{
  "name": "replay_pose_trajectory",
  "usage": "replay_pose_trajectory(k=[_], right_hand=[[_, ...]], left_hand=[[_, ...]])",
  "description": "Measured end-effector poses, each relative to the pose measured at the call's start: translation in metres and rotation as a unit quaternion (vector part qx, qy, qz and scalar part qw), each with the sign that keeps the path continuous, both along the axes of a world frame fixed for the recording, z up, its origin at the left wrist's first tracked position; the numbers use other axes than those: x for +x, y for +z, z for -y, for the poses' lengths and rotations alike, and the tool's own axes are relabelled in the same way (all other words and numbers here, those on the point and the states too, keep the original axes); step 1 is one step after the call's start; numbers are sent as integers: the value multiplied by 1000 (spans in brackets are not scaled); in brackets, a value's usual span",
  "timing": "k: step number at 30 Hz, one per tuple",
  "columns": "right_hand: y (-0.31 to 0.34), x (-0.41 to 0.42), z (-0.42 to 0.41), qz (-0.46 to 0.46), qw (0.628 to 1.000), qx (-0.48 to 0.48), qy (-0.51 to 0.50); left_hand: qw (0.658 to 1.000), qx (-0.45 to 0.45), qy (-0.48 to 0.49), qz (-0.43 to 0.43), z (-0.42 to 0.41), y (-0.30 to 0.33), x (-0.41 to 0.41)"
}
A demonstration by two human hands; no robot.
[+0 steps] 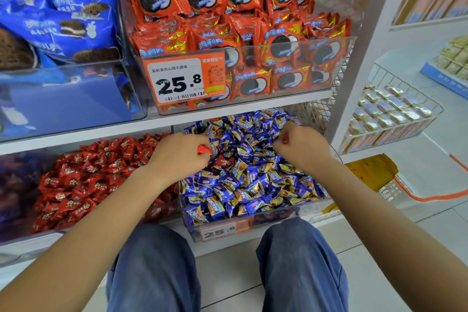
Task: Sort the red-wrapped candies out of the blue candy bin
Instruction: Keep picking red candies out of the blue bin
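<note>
A clear bin point(253, 225) on the low shelf holds a heap of blue-wrapped candies point(253, 180). My left hand point(177, 154) hovers over its left edge and grips a red-wrapped candy point(204, 149) in curled fingers. My right hand point(301, 147) is over the back right of the heap, fingers curled round another red candy point(285, 138) that peeks out. One more red-wrapped candy point(222, 161) lies among the blue ones just right of my left hand. To the left sits the bin of red-wrapped candies point(88, 180).
The shelf above carries a clear bin of red cookie packs point(240, 33) with an orange price tag point(183, 80), and blue cookie packs point(58, 15) to its left. A wire basket of gold packets point(390, 111) hangs at right. My knees point(228, 268) are below the bins.
</note>
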State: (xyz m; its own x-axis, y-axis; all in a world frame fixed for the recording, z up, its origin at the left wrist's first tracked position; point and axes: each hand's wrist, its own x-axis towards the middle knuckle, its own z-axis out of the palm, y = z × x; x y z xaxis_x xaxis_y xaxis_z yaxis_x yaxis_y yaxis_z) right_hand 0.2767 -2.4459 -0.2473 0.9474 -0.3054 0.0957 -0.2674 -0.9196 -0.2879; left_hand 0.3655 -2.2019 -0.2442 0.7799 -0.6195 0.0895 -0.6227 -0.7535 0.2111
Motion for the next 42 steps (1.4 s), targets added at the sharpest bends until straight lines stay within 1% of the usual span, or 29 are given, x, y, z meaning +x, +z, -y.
replay_pose_trajectory(k=[2, 5, 7, 9, 10, 13, 15, 17, 21, 25, 27, 29, 30, 31, 32, 34, 35, 37, 39, 42], right_hand=[[0, 10, -21, -12, 998, 4, 54], [-10, 31, -53, -43, 989, 43, 135], [-16, 45, -69, -51, 983, 54, 166], [-21, 58, -78, -74, 981, 38, 176], [-23, 63, -80, -100, 979, 32, 172], [-29, 71, -81, -200, 965, 13, 171], [-33, 71, -81, -236, 953, -11, 189], [-34, 71, -80, -239, 947, -19, 215], [-32, 71, -85, -243, 932, -35, 267], [-35, 73, -96, -279, 922, -91, 251], [-36, 73, -98, -268, 924, -102, 251], [-39, 69, -97, -234, 933, -105, 251], [-41, 66, -96, -215, 939, -92, 250], [-41, 63, -94, -193, 946, -60, 253], [-42, 60, -92, -178, 951, -6, 253], [-39, 54, -87, -152, 950, 97, 254], [-37, 51, -83, -139, 949, 118, 256], [-30, 45, -75, -119, 956, 99, 248], [-22, 40, -63, -103, 968, 68, 216], [-12, 34, -39, -94, 982, 29, 162]], left_hand=[[999, 11, -7, 35, -3, -1, -4], [998, 47, 3, 40, -5, -6, -7], [995, 69, 5, 77, -8, -14, -5], [990, 81, -4, 112, -11, -19, -3], [989, 92, -10, 118, -12, -20, -2], [988, 119, -9, 98, -9, -16, 0], [990, 105, 1, 97, -9, -15, 1], [991, 86, 3, 98, -10, -19, 1], [997, 33, 12, 71, -10, -29, 3], [997, -31, 28, 58, -14, -32, 4], [997, -42, 27, 56, -15, -33, 2], [997, -46, 29, 54, -14, -32, 2], [997, -47, 33, 51, -14, -32, 2], [997, -48, 40, 46, -13, -32, 2], [997, -49, 46, 40, -13, -32, 2], [997, -52, 57, 32, -13, -33, 2], [996, -58, 61, 27, -13, -33, 2], [995, -78, 68, 14, -13, -33, 2], [992, -96, 79, -1, -13, -29, 1], [993, -83, 88, -1, -10, -23, -1]])
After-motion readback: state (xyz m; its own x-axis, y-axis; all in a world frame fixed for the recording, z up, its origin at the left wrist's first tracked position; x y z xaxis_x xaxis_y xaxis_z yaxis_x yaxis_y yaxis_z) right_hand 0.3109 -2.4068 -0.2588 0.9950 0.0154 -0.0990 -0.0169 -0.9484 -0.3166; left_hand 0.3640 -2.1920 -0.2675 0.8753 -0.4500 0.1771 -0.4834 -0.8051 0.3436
